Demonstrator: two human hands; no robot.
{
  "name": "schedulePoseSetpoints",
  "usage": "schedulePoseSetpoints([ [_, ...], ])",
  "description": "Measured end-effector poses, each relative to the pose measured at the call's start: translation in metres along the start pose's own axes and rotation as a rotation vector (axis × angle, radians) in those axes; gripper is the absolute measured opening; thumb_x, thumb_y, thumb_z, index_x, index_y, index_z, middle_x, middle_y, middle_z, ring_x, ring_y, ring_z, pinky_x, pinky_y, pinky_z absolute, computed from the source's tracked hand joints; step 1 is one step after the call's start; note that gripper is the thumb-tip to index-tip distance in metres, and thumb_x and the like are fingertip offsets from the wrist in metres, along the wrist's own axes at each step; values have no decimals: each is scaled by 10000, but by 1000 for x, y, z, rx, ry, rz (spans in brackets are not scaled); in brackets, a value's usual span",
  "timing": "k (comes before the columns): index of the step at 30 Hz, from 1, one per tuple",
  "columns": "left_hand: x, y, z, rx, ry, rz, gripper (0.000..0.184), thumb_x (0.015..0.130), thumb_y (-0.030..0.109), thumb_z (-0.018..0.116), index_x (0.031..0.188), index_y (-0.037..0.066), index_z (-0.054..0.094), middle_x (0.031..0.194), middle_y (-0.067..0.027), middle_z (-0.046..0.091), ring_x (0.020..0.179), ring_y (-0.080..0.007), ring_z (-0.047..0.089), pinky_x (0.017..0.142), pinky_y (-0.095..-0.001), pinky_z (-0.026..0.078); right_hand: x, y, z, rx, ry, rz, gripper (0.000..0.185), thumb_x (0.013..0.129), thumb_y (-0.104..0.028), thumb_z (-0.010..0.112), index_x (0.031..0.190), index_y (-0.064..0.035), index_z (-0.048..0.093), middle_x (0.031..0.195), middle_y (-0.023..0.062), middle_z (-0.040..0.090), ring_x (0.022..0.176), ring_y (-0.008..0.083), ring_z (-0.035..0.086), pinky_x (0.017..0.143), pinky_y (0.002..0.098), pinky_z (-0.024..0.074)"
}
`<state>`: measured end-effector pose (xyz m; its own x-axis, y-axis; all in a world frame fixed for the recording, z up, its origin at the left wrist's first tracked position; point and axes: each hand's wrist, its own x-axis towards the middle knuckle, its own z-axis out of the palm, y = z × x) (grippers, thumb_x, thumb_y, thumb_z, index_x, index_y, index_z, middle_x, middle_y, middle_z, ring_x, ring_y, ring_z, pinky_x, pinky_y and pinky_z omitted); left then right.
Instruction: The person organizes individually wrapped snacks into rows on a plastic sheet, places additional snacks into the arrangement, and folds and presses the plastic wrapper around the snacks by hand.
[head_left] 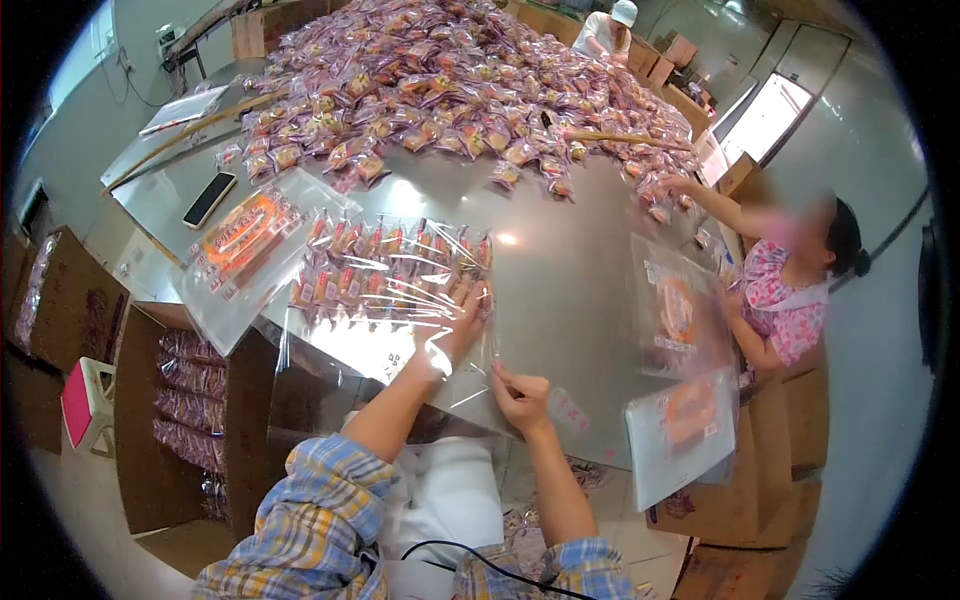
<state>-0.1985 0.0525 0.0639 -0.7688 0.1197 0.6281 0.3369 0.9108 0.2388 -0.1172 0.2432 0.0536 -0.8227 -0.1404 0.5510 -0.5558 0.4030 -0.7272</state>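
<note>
A large clear plastic bag [385, 340] lies on the metal table in front of me, with rows of small wrapped snack packs [375, 265] inside its far part. My left hand [458, 322] reaches into or under the shiny film, fingers stretched out against the right end of the rows; glare hides which side of the film it is on. At the bag's near right corner, my right hand [522, 398] is closed, thumb and fingers pinching the film edge. Left of the bag lies a stack of flat printed bags [245, 240].
A big heap of wrapped snacks [420, 80] covers the table's far side. A phone [210, 200] lies at left. An open carton [190, 400] with filled bags stands below left. Two people [785, 290] work at right and far back, near more printed bags [685, 425].
</note>
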Motion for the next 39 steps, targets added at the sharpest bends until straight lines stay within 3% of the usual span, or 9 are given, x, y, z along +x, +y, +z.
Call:
schedulePoseSetpoints([
  [6, 23, 19, 1, -105, -97, 8, 639, 903, 303, 723, 1427, -23, 557, 1456, -176, 604, 1408, -349, 513, 1196, -550, 352, -13, 12, -5, -81, 251, 112, 171, 857, -41, 816, 1025, -16, 829, 599, 52, 654, 472, 50, 458, 465, 249, 373],
  [13, 3, -15, -51, -239, -121, 228, 627, 902, 342, 733, 1414, 20, 569, 1482, -188, 561, 1414, -376, 494, 1197, -583, 329, -22, -27, -23, -217, 265, 146, 196, 843, -81, 847, 1032, -33, 825, 702, 55, 732, 488, 33, 477, 472, 232, 385],
  [17, -7, -39, -109, -27, -128, 37, 622, 858, 341, 778, 1399, 83, 612, 1443, -172, 596, 1422, -364, 484, 1220, -608, 270, -37, -44, -26, -342, 116, 409, 344, 808, -83, 854, 1140, -43, 769, 902, 81, 769, 607, 108, 607, 564, 286, 479],
  [20, -22, -79, -119, 127, -69, 36, 595, 858, 310, 773, 1398, 106, 630, 1414, -150, 625, 1395, -395, 507, 1216, -619, 273, -31, -89, -21, -648, 186, -72, 466, 784, -79, 846, 1229, -53, 710, 1083, 109, 740, 824, 227, 680, 706, 369, 530],
  [21, -32, -100, -110, 26, 71, 117, 627, 864, 258, 771, 1453, 127, 605, 1459, -169, 608, 1395, -372, 526, 1232, -579, 254, -39, -101, -12, -535, 51, -105, 481, 785, -97, 841, 1242, -54, 698, 1136, 125, 716, 935, 273, 671, 788, 392, 534],
  [24, -37, -105, -90, 165, 9, 35, 596, 866, 272, 766, 1425, 117, 633, 1437, -122, 640, 1362, -351, 560, 1225, -610, 242, -36, -147, 34, -215, -340, -151, 471, 835, -186, 796, 1270, -41, 689, 1213, 149, 684, 1117, 327, 657, 971, 415, 537],
  [27, -30, -94, -84, 111, 15, -17, 592, 862, 307, 773, 1407, 114, 645, 1418, -92, 651, 1344, -338, 568, 1230, -627, 231, -15, -129, 75, -260, -399, -41, 604, 869, -167, 741, 1389, 79, 558, 1425, 270, 555, 1350, 438, 529, 1143, 480, 441],
  [34, -20, -82, -72, 129, 62, -5, 535, 870, 263, 745, 1355, 62, 644, 1304, -104, 669, 1309, -282, 561, 1197, -598, 281, 25, -69, 110, -574, -312, -39, 805, 933, -283, 673, 1566, 93, 347, 1640, 322, 318, 1554, 486, 241, 1291, 559, 169],
  [39, -15, -78, -73, 75, 114, -15, 634, 816, 273, 767, 1384, 31, 623, 1281, -139, 678, 1290, -325, 576, 1206, -657, 256, 42, -63, 118, -629, -116, -36, 774, 947, -304, 642, 1555, 83, 359, 1632, 297, 339, 1530, 470, 293, 1275, 603, 163],
])
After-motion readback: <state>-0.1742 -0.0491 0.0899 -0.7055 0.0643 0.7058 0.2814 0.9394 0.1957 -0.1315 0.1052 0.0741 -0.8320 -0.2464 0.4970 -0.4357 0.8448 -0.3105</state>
